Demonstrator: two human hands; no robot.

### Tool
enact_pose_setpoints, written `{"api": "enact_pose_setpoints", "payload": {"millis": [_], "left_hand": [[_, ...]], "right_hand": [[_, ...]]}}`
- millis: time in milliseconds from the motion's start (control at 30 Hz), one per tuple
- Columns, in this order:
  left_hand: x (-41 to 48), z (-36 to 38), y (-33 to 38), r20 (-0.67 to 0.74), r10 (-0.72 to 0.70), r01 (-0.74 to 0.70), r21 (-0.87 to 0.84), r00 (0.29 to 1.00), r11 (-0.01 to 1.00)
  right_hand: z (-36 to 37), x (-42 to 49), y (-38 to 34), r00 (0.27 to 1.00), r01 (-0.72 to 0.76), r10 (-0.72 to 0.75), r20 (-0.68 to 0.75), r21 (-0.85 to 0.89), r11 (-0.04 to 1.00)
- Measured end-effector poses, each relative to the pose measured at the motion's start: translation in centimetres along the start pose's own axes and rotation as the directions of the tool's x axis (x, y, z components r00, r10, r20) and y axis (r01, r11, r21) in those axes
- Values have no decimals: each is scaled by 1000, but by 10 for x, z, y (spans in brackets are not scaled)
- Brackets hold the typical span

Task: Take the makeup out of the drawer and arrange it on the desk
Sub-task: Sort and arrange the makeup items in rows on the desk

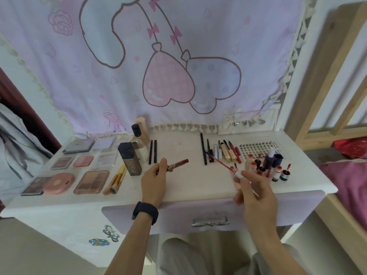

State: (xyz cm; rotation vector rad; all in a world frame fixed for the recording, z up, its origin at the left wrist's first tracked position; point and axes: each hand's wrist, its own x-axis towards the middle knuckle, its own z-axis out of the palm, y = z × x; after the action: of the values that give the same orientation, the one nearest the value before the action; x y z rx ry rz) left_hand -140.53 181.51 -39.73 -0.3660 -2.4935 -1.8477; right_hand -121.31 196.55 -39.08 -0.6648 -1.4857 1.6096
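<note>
The left hand (154, 181) pinches a slim dark-red lip tube (178, 164), the right hand (256, 193) a thin pink gloss wand (224, 165), both over the white desk (188, 187). Likely held ready for sorting near the small red lip bottles (277, 172)

The left arm (127, 245) is slanting up from the lower middle of the view, wearing a black band (145, 212) at the wrist; the left hand (154, 181) is showing its back, thumb and fingers pinching a dark red tube (178, 164) that is pointing up and right. The right arm (278, 245) is slanting up from the lower right; the right hand (256, 193), somewhat blurred, is curling its fingers round a pink applicator wand (224, 165) that is pointing up and left; the two hands are hovering well apart.
</note>
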Motion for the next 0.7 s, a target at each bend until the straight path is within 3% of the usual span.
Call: {"api": "enact_pose_setpoints", "payload": {"millis": [200,400,567,700], "left_hand": [[2,2,7,70,-88,87,8,994,996],[-20,20,17,132,-83,40,302,988,952],[-39,40,20,21,81,-72,706,997,704],[-50,46,14,30,101,-88,760,994,644]], "right_hand": [[-12,-4,13,991,-130,133,-22,110,985],[-4,-6,25,998,46,-30,64,-263,964],[20,-1,34,929,370,-295,222,-567,736],[37,3,38,855,504,-424,300,-675,539]]}}
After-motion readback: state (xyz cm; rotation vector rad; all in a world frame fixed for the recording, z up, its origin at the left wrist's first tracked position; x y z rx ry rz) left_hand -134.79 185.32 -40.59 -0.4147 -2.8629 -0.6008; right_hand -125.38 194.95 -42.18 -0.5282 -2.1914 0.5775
